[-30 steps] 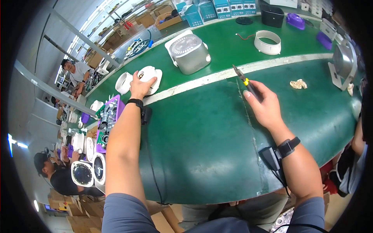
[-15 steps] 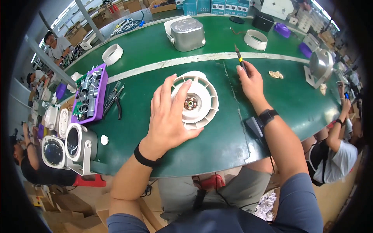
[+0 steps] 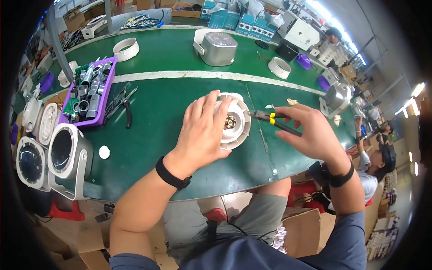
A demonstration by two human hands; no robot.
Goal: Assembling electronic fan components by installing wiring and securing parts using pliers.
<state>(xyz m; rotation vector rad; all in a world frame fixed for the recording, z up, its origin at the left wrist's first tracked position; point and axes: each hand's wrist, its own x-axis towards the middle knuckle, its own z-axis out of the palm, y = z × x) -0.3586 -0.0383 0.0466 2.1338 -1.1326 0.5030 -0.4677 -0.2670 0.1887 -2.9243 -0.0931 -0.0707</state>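
Observation:
My left hand point(image 3: 200, 128) grips a round white plastic housing point(image 3: 237, 140) on the green table, fingers over its left rim and thumb at its near edge. Ribs run around the housing's outer ring, and a coppery metal core point(image 3: 230, 122) shows in its centre. In my right hand point(image 3: 316, 133) is a pair of pliers point(image 3: 260, 115) with black and yellow handles, which stand apart. Their jaws point left, at the housing's right rim; I cannot tell whether they touch it.
On the left are a purple tray point(image 3: 109, 85) of metal cylinders and green boards, hand tools point(image 3: 127, 114), a white cap point(image 3: 104, 152) and white-framed units point(image 3: 67, 150). Farther back stand a silver box-shaped unit point(image 3: 219, 48) and white rings point(image 3: 126, 49). A co-worker point(image 3: 377, 157) is at the right.
My right hand has turned the pliers from pointing away to pointing left, beside the housing, and their handles have spread. My left hand still holds the housing. The view has shifted rightward.

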